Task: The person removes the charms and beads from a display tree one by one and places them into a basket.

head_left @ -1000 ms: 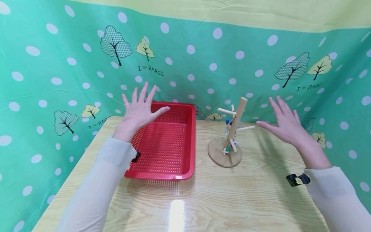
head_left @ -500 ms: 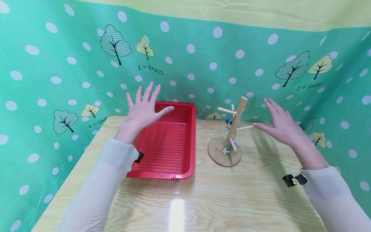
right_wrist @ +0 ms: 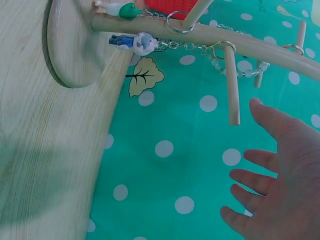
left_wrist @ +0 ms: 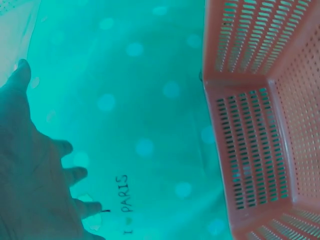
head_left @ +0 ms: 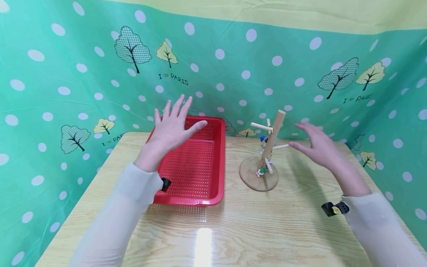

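Note:
My left hand (head_left: 171, 129) hovers over the back left of a red plastic basket (head_left: 218, 167), fingers spread and holding nothing. To the right of the basket stands a wooden peg stand (head_left: 275, 126) with a round base. Keychains hang by metal rings on its pegs, among them a green-topped figure (right_wrist: 127, 10) and a pale-haired figure (right_wrist: 142, 42). A blue-topped charm (head_left: 262, 139) is partly hidden behind the post. My right hand (head_left: 317, 146) is in the air right of the stand, fingers extended; in the right wrist view its thumb is apart from the nearest peg (right_wrist: 232, 95).
Basket and stand are both on a light wood-grain table (head_left: 247, 230). A green dotted cloth (head_left: 220, 74) with printed trees hangs behind the table and along both sides. Dark wrist cameras (head_left: 335, 209) sit at both cuffs.
The left hand has drifted right, further over the basket. My right hand has come left and slightly down, nearer the stand. Basket and stand stay in place.

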The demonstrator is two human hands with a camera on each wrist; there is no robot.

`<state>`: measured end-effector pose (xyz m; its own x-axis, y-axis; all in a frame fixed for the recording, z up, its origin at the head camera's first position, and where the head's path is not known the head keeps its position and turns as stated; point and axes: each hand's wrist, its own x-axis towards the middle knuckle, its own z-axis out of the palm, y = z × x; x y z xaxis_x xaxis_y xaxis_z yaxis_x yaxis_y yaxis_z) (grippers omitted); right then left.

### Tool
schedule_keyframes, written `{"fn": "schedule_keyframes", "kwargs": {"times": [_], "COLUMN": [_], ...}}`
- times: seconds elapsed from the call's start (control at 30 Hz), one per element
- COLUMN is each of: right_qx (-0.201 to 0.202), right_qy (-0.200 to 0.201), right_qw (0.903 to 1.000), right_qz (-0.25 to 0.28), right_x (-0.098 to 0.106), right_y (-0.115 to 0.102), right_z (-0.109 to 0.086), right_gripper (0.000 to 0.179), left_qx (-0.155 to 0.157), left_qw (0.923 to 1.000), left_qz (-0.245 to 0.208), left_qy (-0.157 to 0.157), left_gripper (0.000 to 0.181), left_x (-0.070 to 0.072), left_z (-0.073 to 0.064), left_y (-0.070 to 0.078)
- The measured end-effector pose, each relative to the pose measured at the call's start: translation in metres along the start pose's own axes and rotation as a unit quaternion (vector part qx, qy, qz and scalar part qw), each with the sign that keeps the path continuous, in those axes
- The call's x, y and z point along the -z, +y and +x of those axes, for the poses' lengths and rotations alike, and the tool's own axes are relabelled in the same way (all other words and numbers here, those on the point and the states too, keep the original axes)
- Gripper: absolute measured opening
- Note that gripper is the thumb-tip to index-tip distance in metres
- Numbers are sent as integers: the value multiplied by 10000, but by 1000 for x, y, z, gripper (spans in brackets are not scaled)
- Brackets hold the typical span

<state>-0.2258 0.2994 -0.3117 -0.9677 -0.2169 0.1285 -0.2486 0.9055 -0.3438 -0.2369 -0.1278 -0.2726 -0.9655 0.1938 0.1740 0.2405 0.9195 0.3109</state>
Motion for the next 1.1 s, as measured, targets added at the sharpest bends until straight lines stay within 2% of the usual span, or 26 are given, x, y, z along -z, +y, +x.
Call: {"fn": "schedule_keyframes", "kwargs": {"times": [0.5, 0.77, 1.1], "right_qx": [274, 568, 498], "right_qy": [162, 390, 432], "right_qw": [9995, 9976, 9956], "right_qz": [44, 21, 658], "right_x": [-5, -10, -15], "right_y": [-6, -3, -4], "right_z": [-4, -6, -8], "right_gripper": [58, 46, 28], "left_qx": [-200, -325, -534], "left_qw": [9997, 9993, 9978], "left_qz": [50, -142, -361], "left_qy": [116, 78, 172], "left_gripper": [92, 90, 86], "left_x": [-4, -6, -13], "left_z": [-13, -22, -35], "left_y": [18, 28, 42]}}
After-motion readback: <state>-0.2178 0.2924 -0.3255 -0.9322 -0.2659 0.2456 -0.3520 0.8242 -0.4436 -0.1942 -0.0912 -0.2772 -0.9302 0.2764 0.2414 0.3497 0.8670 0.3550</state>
